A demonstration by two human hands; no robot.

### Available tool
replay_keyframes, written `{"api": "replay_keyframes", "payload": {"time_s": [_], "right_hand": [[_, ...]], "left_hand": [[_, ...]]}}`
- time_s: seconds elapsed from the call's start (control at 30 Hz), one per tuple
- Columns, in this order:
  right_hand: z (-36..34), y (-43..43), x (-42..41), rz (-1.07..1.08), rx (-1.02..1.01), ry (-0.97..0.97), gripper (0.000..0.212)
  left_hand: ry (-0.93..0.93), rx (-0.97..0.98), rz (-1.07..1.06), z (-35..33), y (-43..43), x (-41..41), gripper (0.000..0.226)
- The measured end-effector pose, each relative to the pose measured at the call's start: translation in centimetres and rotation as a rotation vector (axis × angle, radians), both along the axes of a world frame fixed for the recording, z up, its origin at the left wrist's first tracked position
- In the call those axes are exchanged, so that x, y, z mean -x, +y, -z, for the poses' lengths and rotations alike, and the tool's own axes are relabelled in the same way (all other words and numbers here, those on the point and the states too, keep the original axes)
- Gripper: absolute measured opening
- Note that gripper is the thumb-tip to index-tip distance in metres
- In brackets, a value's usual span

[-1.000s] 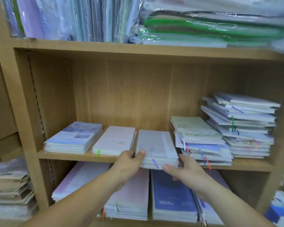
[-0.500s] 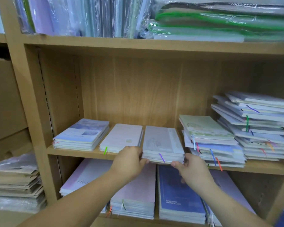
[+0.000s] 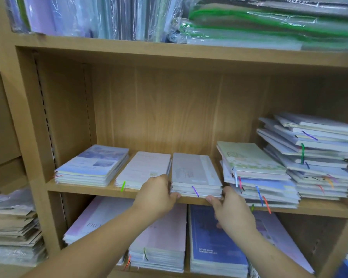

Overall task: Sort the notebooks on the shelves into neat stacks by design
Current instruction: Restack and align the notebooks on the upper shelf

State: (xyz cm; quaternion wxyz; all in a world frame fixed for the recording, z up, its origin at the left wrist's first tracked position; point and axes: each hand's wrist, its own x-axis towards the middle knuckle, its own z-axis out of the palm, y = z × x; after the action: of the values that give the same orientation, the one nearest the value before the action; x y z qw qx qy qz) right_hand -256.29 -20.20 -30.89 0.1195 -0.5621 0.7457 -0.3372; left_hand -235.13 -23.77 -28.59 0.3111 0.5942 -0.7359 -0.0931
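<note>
Gripping the grey stack (image 3: 193, 173) by its front corners, my left hand (image 3: 157, 194) and right hand (image 3: 232, 209), fingers (image 3: 210, 198) curled round it, stack flat on the shelf (image 3: 82, 187), beside a white stack (image 3: 143, 169)

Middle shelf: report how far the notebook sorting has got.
Done: the blue stack and the white stack at left lie squared. In hand: the left hand and right hand hold the grey stack at its front corners. Left: the green-topped pile and the tall pile at right sit skewed.
</note>
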Motion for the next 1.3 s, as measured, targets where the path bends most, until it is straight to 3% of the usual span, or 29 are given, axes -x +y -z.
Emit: {"api": "replay_keyframes", "payload": {"time_s": [0.07, 0.13, 0.3, 0.43, 0.57, 0.67, 0.77, 0.8, 0.87, 0.97, 1.03, 1.17, 1.3], "right_hand": [[-0.8, -0.2, -0.4, -0.054, -0.046, -0.2, 0.028], [-1.6, -0.5, -0.7, -0.06, -0.105, -0.268, 0.028], [-1.5, -1.4, -0.7, -0.01, -0.126, 0.077, 0.03], [-1.7, -0.7, -0.9, -0.035, -0.104, 0.096, 0.03], [-4.4, 2.2, 0.2, -0.222, -0.221, 0.095, 0.027], [-7.9, 4.3, 1.7, -0.348, -0.248, -0.067, 0.041], [-11.1, 4.8, 3.8, -0.368, -0.049, -0.261, 0.04], [-11.6, 4.6, 4.9, -0.329, 0.074, -0.211, 0.042], [-11.4, 3.6, 7.7, -0.181, 0.317, 0.102, 0.046], [-9.7, 2.6, 11.5, -0.028, 0.306, 0.458, 0.03], [-8.3, 1.9, 13.4, -0.057, 0.275, 0.486, 0.034], [-6.4, 1.3, 15.4, -0.125, 0.415, 0.457, 0.027], [-6.5, 1.3, 16.0, -0.186, 0.476, 0.286, 0.034]], "left_hand": [[-0.045, -0.012, 0.032, -0.9, -0.2, 0.2, 0.034], [-0.154, 0.005, 0.048, -1.5, -0.3, 0.3, 0.033], [-0.207, 0.011, 0.02, -1.4, -0.6, 0.4, 0.03], [-0.225, 0.018, 0.019, -1.1, -0.6, 0.5, 0.029], [-0.287, 0.026, -0.005, -2.8, 0.2, 0.2, 0.027], [-0.078, 0.232, 0.075, -4.8, 1.1, 1.3, 0.022], [0.212, 0.079, 0.257, -6.2, 1.3, 5.5, 0.027], [0.268, -0.006, 0.287, -6.2, 0.8, 7.3, 0.03], [0.335, -0.147, 0.292, -6.2, -0.3, 10.7, 0.04], [0.533, -0.351, 0.273, -6.6, -1.4, 14.2, 0.042], [0.633, -0.446, 0.248, -7.3, -1.5, 15.3, 0.036], [0.715, -0.637, 0.215, -8.7, -2.1, 16.1, 0.033], [0.921, -0.719, 0.291, -9.5, -2.4, 17.4, 0.035]]}}
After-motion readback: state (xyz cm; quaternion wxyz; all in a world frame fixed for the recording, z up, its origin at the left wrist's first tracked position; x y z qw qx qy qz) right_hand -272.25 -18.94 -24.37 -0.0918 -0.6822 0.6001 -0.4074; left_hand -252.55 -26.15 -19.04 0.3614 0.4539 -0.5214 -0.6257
